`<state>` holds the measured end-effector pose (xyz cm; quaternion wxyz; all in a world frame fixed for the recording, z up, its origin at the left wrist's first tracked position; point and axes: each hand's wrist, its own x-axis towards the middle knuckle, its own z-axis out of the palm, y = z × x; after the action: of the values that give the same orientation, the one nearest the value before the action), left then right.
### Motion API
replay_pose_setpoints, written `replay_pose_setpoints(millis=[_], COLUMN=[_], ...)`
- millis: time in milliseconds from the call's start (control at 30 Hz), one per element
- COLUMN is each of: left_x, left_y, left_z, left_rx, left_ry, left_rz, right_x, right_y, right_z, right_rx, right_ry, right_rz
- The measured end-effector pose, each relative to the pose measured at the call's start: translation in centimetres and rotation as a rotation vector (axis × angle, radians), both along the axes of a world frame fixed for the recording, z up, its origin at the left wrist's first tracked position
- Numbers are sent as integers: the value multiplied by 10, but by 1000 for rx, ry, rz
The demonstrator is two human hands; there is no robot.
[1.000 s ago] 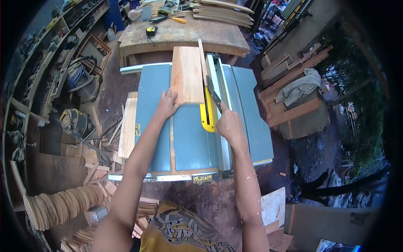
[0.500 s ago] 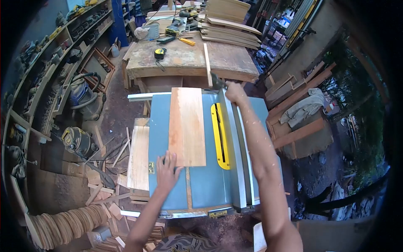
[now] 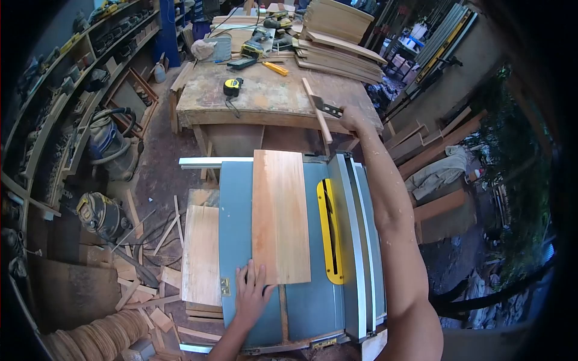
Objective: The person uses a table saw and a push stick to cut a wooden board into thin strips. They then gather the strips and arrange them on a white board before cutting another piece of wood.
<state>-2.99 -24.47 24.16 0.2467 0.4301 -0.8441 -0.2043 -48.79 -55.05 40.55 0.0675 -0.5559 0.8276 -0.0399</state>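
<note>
A flat wooden board [image 3: 280,216] lies lengthwise on the blue table saw [image 3: 313,313], left of the yellow blade insert [image 3: 330,234]. My left hand [image 3: 251,290] touches the board's near left corner, fingers spread and stretched out. At the far end of the saw, past the metal rip fence [image 3: 355,259], my right hand [image 3: 356,119] is closed around a dark push stick [image 3: 329,107] with holes in it. The stick's tip meets a narrow wood strip [image 3: 320,120] that slants from the workbench edge toward the saw.
The workbench [image 3: 211,99] behind carries a tape measure [image 3: 232,87], a yellow-orange knife [image 3: 276,68], power drills and stacked boards [image 3: 337,60]. Shop vacuums [image 3: 99,212] and wood scraps cover the floor at left. Another board [image 3: 201,253] sits beside the saw.
My right hand has reached farther forward with the push stick, now against the narrow strip, which has tilted and shifted right. The view has moved; my left hand stays at the board's corner.
</note>
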Motion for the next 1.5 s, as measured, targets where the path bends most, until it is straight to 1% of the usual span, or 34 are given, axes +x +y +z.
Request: replay_pose_setpoints(millis=[100, 200, 300, 333, 400, 467, 567, 633, 700, 767, 867, 967, 1000, 1100, 1133, 1167, 1233, 1333, 1433, 1467, 1500], left_x=[0, 0, 0, -3, -3, -3, -2, -2, -4, -3, -2, -1, -1, 0, -2, -3, -2, -2, -3, -3, -4], left_y=[3, 2, -1, -2, 0, -3, 2, -1, -2, 1, -3, 5, 4, 0, 0, 1, -1, 1, 0, 0, 0], left_z=[-2, 0, 1, 3, 2, 2, 4, 1, 1, 2, 1, 1, 2, -2, -3, -2, 0, -2, 1, 2, 2], left_rx=[21, 21, 41, 52, 51, 50, 69, 54, 60, 67, 53, 70, 69, 43, 34, 42, 52, 17, -11, 8, 26], left_ry=[3, 6, -6, -9, -4, -6, -21, -12, -19, -22, -27, -37, -40, -25, -16, -22, -41, -32, -62, -55, -46], left_rz=[-11, -17, -8, -6, -6, -11, -9, -2, 3, 5, 10, 1, -2, -2, 4, -2, -3, -3, -5, -4, -1], right_x=[-18, -41, -50, -50, -37, -20, -51, -42, -56, -100, -131, -128, -131, -124, -118, -80, -56, -50, -23, -43, -34], right_y=[0, 2, -9, -16, -30, -38, -49, -25, -22, -30, -13, 12, 19, 48, 57, 79, 96, 97, 89, 72, 75], right_z=[9, 1, -18, -26, -31, -23, -43, -24, -17, -44, -47, -22, -17, -10, -9, 13, 14, 12, 49, 34, 46], right_rx=[4, -17, -198, -254, -250, -65, 5, -9, -12, -1, -87, -106, -84, -106, -111, -151, -223, -140, 237, 312, 363], right_ry=[14, 311, 282, 200, 54, 73, 291, 180, 210, 363, 424, 278, 245, 309, 264, 204, 130, 68, 55, 149, 190], right_rz=[-76, -21, 48, 111, 211, 247, 147, 21, -39, -53, 64, -46, -50, 14, -38, 27, 165, 479, 403, 402, 357])
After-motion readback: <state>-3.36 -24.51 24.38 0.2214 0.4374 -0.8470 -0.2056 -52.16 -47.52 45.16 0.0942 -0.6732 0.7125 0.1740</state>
